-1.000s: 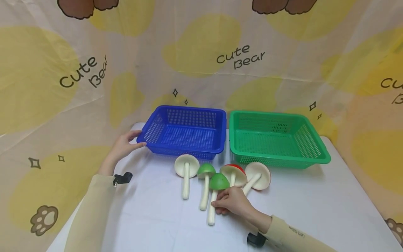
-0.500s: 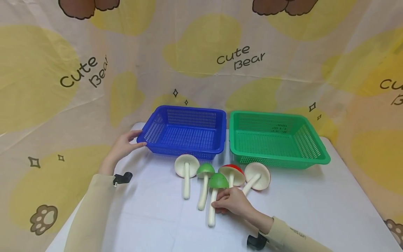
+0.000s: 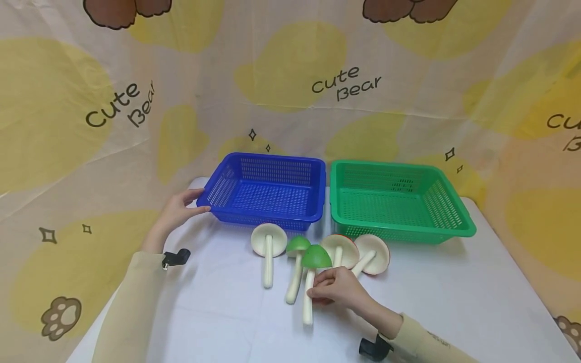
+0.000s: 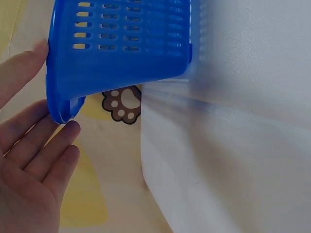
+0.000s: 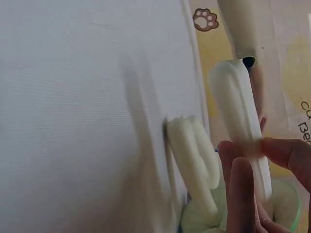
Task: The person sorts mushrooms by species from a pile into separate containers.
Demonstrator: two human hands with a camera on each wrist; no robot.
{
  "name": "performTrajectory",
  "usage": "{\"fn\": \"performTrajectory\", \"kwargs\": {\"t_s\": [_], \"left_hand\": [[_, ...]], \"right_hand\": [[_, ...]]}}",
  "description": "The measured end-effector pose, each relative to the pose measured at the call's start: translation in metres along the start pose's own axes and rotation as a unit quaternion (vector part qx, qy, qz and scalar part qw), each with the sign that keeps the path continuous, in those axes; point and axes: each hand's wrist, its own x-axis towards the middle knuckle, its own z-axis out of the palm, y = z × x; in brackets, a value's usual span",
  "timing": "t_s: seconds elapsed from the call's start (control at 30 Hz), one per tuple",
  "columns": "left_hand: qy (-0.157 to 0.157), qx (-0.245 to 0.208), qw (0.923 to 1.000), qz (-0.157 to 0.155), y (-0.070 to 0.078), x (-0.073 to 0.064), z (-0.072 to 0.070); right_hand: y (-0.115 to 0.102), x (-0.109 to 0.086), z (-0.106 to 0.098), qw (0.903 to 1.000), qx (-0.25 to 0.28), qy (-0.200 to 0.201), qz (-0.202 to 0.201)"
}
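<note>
My right hand (image 3: 338,288) pinches the pale stem of a green-capped toy mushroom (image 3: 316,257) between thumb and fingers. In the right wrist view that stem (image 5: 231,97) is raised off the white cloth, above other stems. My left hand (image 3: 176,212) holds the front left corner of the blue basket (image 3: 268,217), thumb and fingers at its rim (image 4: 57,77). Another green-capped mushroom (image 3: 294,282) lies just left of the held one. A mushroom (image 3: 269,252) with its pale underside up lies farther left. Two red-edged mushrooms (image 3: 341,250) lie behind my right hand, their stems partly hidden.
A green basket (image 3: 404,229) stands to the right of the blue one, a narrow gap between them. Both have slotted walls and nothing in them. The white-covered table (image 3: 454,302) meets a printed cloth backdrop (image 3: 281,75) at the back.
My right hand has lifted the green-capped mushroom slightly, up and to the right. A red-edged mushroom behind it has tipped, showing more pale underside. My left hand has stayed at the basket.
</note>
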Motion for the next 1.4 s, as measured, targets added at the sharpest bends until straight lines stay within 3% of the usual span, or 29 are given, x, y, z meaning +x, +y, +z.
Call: {"fn": "performTrajectory", "kwargs": {"t_s": [0.33,0.47,0.63,1.4], "left_hand": [[-0.001,0.004,1.0,-0.007,0.001,0.0,0.0],[-0.001,0.002,0.9999,-0.011,0.001,0.0,0.001],[0.005,-0.014,0.9998,-0.016,0.002,0.0,0.001],[0.012,-0.013,0.9992,-0.036,0.005,-0.002,0.003]], "right_hand": [[-0.031,0.011,-0.012,0.9998,-0.007,0.0,-0.017],[-0.042,0.023,-0.018,0.9993,-0.017,0.017,-0.029],[-0.055,0.039,-0.024,0.9989,-0.028,0.033,-0.015],[-0.104,0.104,-0.037,0.9983,-0.03,0.049,-0.01]]}}
